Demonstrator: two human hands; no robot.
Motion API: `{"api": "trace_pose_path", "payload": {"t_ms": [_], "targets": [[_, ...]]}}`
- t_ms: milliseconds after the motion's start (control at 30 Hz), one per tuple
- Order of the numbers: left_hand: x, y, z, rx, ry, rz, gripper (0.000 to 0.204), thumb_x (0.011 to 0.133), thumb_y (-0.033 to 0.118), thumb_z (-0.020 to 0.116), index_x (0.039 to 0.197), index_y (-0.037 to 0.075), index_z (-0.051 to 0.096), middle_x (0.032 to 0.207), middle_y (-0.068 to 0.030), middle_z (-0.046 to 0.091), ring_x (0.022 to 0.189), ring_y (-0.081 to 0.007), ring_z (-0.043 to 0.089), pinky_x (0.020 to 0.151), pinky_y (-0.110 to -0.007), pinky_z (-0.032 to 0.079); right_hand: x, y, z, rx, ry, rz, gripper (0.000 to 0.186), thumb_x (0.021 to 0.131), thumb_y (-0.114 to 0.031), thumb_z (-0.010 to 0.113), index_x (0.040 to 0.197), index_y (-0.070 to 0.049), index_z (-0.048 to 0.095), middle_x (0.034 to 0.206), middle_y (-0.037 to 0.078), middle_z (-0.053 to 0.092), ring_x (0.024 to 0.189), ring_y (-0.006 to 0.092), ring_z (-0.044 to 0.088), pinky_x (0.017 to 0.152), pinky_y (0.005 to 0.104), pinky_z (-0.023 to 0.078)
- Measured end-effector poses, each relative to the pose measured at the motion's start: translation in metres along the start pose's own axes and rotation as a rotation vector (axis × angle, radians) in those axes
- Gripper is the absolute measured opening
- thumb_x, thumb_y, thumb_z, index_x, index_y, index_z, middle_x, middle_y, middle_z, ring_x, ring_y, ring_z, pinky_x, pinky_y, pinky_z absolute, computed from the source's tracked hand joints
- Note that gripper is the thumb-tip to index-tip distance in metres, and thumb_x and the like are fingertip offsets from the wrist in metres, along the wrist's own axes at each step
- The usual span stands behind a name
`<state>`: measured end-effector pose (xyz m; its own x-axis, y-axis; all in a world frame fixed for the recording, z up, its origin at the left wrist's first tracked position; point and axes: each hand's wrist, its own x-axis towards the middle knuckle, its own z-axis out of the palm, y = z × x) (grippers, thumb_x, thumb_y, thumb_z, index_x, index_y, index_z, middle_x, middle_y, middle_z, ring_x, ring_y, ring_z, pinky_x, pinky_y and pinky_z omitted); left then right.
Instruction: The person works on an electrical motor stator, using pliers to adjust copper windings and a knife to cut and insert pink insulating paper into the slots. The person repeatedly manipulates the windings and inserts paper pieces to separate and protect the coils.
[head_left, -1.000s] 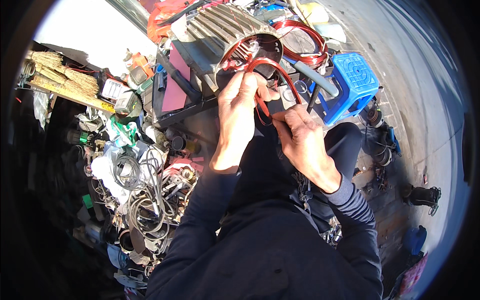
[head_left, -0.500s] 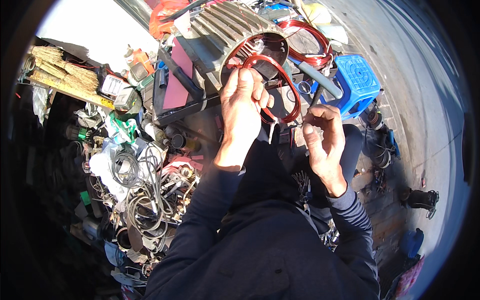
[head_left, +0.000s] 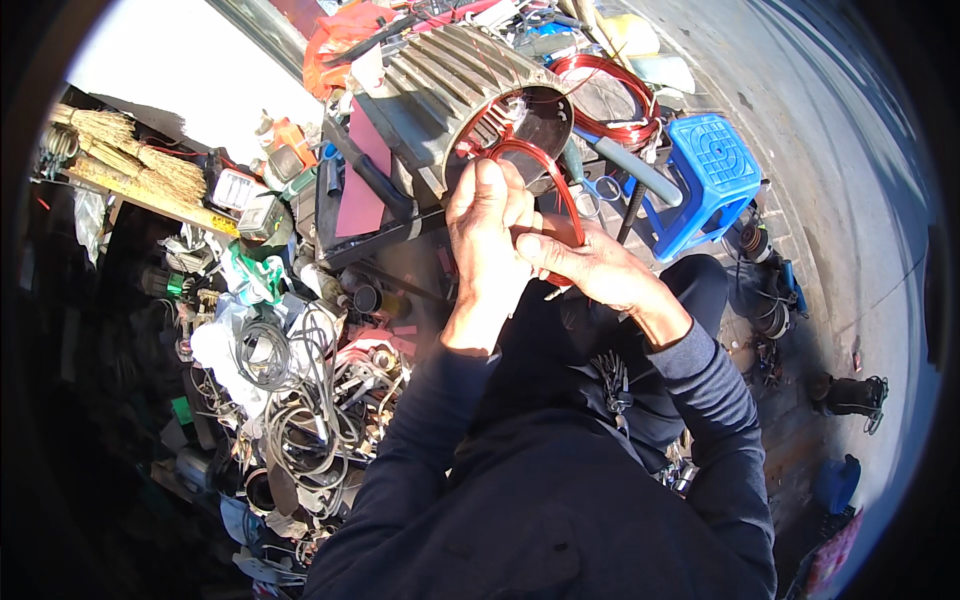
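Here, red wire loop [head_left: 567,186], arcing past 2 hands [head_left: 486,222]

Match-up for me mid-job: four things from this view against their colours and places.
1. wire loop
2. stool
3. flat sheet
4. straw broom

A. tan, toward the far left
B. pink, partly behind a black handle
C. red, held in the left hand
D. blue, right of both hands

Pairs: 1-C, 2-D, 3-B, 4-A

The left hand [head_left: 488,222], fingers [head_left: 517,208] curled, is beside the right hand [head_left: 597,264].
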<state>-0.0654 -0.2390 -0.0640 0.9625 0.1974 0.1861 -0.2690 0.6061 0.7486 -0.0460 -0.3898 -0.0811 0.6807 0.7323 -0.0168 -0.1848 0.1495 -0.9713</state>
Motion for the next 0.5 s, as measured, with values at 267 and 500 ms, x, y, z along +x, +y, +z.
{"api": "trace_pose_path", "payload": {"t_ms": [267,500], "targets": [[0.0,-0.01,-0.001,-0.128,0.092,-0.004,0.034,0.115,0.034,0.058,0.09,0.011,0.051,0.071,0.0056,0.035,0.057,-0.0074,0.031,0.052,-0.027,0.031,0.003,0.003,-0.001,-0.076,-0.009,-0.017,0.054,0.102,-0.062,0.068,0.104,-0.008,0.067,0.082,0.002,0.066,0.076,0.0132,0.065,0.067,0.0289,0.05],[-0.005,0.003,-0.013,-0.065,-0.015,0.024,0.037,0.115,0.038,0.055,0.092,0.01,0.054,0.068,0.0061,0.038,0.05,-0.0045,0.031,0.044,-0.024,0.026,-0.012,-0.04,-0.004,-0.194,0.295,-0.193,0.059,0.099,-0.033,0.083,0.14,0.003,0.06,0.115,0.004,0.07,0.104,0.0127,0.066,0.094,0.0296,0.054]]}}
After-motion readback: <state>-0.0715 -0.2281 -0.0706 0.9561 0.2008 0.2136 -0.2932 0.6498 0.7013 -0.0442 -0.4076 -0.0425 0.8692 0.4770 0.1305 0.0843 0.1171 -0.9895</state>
